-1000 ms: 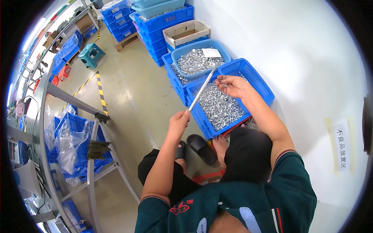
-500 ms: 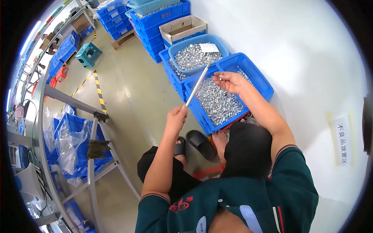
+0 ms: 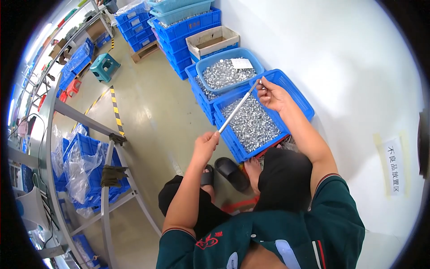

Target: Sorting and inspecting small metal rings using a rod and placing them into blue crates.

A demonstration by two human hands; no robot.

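My left hand is closed around the lower end of a thin silver metal rod, which slants up and to the right. At the rod's far tip, my right hand pinches a small silver metal part. The part meets the tip; whether it sits on the rod I cannot tell. Both hands are over or beside a blue plastic crate filled with many small, short metal sleeve-like pieces. An empty-looking blue basket rests on the crate's right side, behind my right hand.
A light-blue basin of similar metal pieces stands beyond the crate, with a cardboard box and stacked blue crates farther back. A white wall borders the right. At left are a metal table frame and a green stool.
My right hand has moved up to the rod's tip with the small metal part. The rod has tilted further right, and the view has shifted slightly.
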